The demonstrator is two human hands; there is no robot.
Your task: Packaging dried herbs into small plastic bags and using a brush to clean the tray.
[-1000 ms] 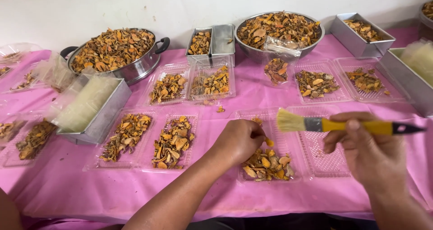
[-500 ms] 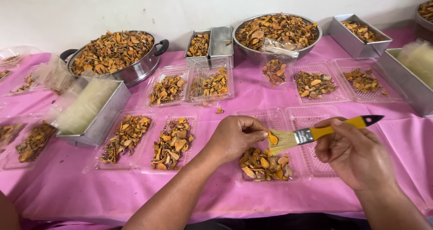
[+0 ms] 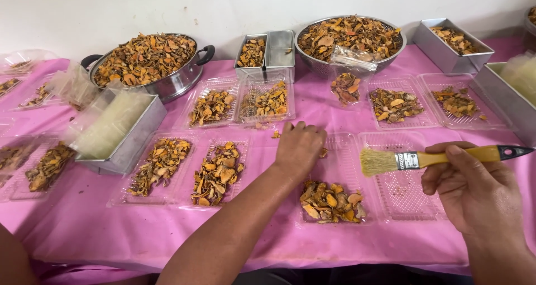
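The brush (image 3: 424, 159) with a yellow handle, metal ferrule and pale bristles lies level above the clear plastic tray (image 3: 357, 179) near the front edge of the tabletop (image 3: 84, 229), bristles pointing left. The right hand (image 3: 474, 193) is closed around its handle, thumb on top. The tray is a hinged double one: its left half holds a heap of orange dried slices (image 3: 330, 201) at the front, while its right half under the brush is bare. The left hand (image 3: 300, 145) reaches over the far end of that left half, fingers curled downward at the tray's rim; whether it grips anything cannot be told. A loose orange piece (image 3: 276, 134) lies on the pink cloth just beside the fingers.

To the left, two more filled trays (image 3: 184, 170) sit side by side, and beyond them a metal box of clear bags (image 3: 120, 131). Towards the back edge stand a handled pot (image 3: 148, 64) and a steel bowl (image 3: 349, 39), both heaped with slices, with a pair of small metal tins (image 3: 265, 50) between them. Further filled trays (image 3: 424, 103) lie towards the back right corner, by another metal tin (image 3: 452, 42).
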